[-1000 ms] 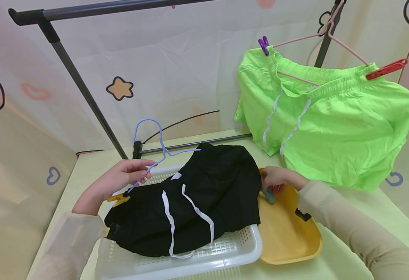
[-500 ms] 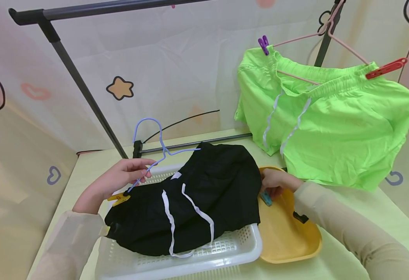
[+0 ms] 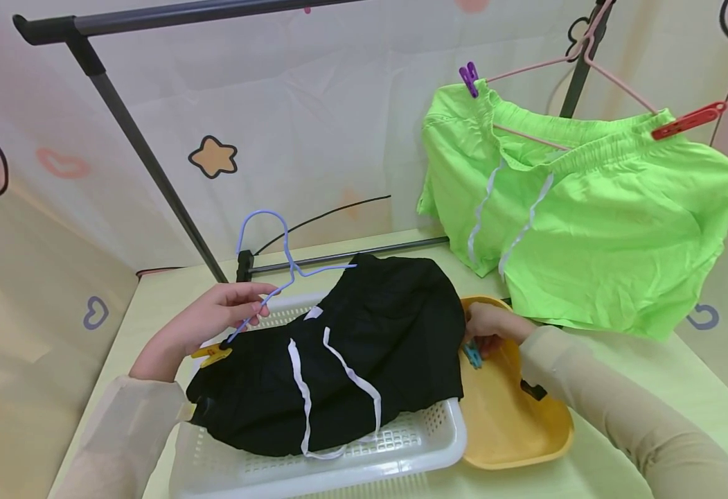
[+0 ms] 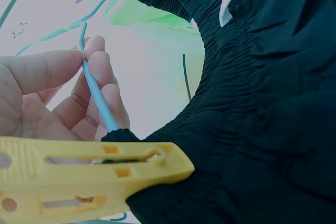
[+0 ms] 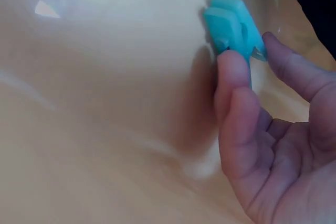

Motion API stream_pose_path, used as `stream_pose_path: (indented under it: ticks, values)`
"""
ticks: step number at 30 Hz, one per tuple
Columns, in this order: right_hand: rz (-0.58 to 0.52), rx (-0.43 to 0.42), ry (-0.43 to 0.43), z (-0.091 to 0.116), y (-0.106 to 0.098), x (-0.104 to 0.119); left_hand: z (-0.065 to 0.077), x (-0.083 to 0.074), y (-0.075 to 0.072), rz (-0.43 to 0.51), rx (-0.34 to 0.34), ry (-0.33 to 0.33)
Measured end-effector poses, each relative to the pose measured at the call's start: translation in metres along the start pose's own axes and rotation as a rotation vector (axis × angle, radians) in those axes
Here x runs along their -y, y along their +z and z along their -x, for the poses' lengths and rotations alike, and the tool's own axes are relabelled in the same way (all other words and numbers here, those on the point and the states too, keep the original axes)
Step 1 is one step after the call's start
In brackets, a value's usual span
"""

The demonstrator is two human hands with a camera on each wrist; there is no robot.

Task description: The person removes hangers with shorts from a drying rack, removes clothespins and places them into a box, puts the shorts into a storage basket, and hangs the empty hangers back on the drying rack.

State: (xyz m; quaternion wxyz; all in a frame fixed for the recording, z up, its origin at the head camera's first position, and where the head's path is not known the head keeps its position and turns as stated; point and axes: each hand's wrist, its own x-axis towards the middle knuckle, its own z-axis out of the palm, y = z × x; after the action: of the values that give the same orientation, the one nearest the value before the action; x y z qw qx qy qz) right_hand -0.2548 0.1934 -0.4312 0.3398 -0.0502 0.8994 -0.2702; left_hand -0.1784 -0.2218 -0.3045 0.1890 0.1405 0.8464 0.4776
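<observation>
My left hand [image 3: 229,308] pinches the arm of a blue hanger [image 3: 288,256] between thumb and fingers. Black shorts [image 3: 395,326] with white drawstrings hang on that hanger, and a yellow clothespin [image 4: 94,179] clips their waistband at the left end. Over in the yellow tray [image 3: 513,430], my right hand [image 3: 491,324] has thumb and fingers on a teal clothespin [image 5: 233,27], which lies against the tray's inside. The shorts' right edge partly covers the right fingertips in the head view.
Below the shorts stands a white perforated basket [image 3: 413,464]. Bright green shorts [image 3: 613,229] hang at the right on a pink hanger [image 3: 619,80], with a purple clothespin [image 3: 469,80] and a red clothespin [image 3: 689,120]. A dark rack [image 3: 145,156] rises behind.
My right hand and forearm have shifted slightly left, and the teal clothespin has moved a little left and down. The left hand, hanger and black shorts stay almost still.
</observation>
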Motion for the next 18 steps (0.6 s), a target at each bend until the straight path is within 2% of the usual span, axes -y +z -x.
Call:
stream_pose_path:
  ticks: [18]
  values:
    - [0.009,-0.012,0.035,-0.0030,0.0037,-0.0007,-0.0006,0.0006,-0.0003,-0.003,-0.014,-0.028]
